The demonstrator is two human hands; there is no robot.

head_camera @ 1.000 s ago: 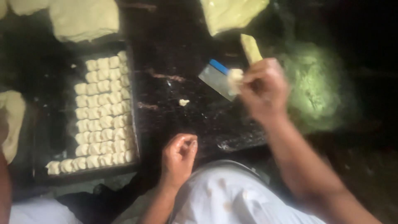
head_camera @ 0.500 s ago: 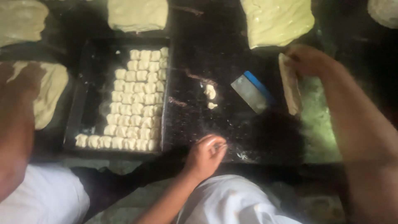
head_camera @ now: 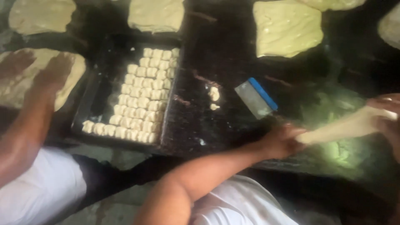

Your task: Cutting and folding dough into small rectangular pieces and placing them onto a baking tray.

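Both hands grip one long pale strip of dough (head_camera: pixel 346 127) near the dark table's (head_camera: pixel 216 125) right edge, left hand (head_camera: pixel 281 141) pinching its near end, right hand (head_camera: pixel 387 114) holding its far end, strip stretched sideways between them.

A pale, cream-coloured strip of dough (head_camera: pixel 346 127) stretches long and narrow above the dark surface (head_camera: pixel 216 125), slanting up from lower left to upper right. The left hand (head_camera: pixel 281 141) pinches its lower end; the right hand (head_camera: pixel 387 114) closes around its upper end at the frame's edge. It looks smooth and soft, slightly blurred.
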